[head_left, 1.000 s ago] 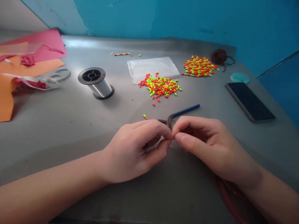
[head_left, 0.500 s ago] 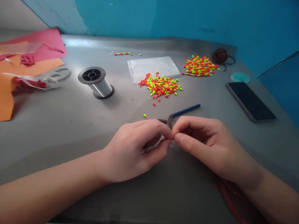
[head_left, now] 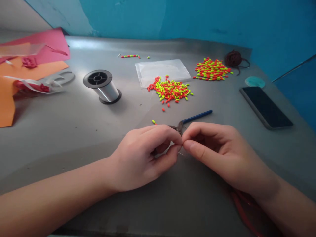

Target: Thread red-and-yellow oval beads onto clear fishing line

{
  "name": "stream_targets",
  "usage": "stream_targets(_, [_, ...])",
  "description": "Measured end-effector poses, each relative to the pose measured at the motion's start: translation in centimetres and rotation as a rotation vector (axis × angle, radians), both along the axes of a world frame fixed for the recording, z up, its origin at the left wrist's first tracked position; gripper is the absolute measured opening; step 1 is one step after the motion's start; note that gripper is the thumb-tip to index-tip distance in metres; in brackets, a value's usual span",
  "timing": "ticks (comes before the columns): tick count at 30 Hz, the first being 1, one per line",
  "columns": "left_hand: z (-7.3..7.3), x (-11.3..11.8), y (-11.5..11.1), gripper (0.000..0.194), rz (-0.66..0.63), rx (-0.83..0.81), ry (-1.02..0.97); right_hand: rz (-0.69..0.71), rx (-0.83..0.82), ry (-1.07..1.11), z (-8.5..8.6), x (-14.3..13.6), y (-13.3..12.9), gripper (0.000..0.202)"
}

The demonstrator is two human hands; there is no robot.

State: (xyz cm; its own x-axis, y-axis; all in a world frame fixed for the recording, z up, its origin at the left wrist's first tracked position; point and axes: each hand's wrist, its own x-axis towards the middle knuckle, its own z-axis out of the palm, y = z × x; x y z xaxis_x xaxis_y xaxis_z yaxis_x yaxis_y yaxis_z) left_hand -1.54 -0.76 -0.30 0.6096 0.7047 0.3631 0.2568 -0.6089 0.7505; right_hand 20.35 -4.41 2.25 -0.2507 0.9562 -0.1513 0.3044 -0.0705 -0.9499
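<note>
The left hand [head_left: 138, 158] and right hand [head_left: 219, 154] met fingertip to fingertip, pinching something too small to identify, just before the blue-handled pliers [head_left: 190, 120] on the grey worktop [head_left: 74, 131].

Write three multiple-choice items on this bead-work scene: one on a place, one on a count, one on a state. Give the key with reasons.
1. Where does the phone lie on the table?
A. On the person's right side
B. Beside the spool
C. On the coloured paper

2. How many heaps of red and yellow beads lie beyond the hands?
A. One
B. Two
C. Four

3. How do the left hand and right hand stand?
A. Both flat and open on the table
B. One lifted high, one on the spool
C. Fingertips pinched together, meeting each other

Key:
1 A: the phone rests face up by the right edge, far from the spool and the paper.
2 B: a near heap lies in front of the clear bag, and a far heap lies to its right.
3 C: both hands curl shut, tips touching just in front of the pliers.
</note>
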Motion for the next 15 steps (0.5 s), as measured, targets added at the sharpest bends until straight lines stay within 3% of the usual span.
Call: stream_targets(15, [-0.02, -0.06, 0.09, 0.011, 0.026, 0.007, 0.015, -0.016, -0.004, 0.017, 0.03, 0.02, 0.04, 0.015])
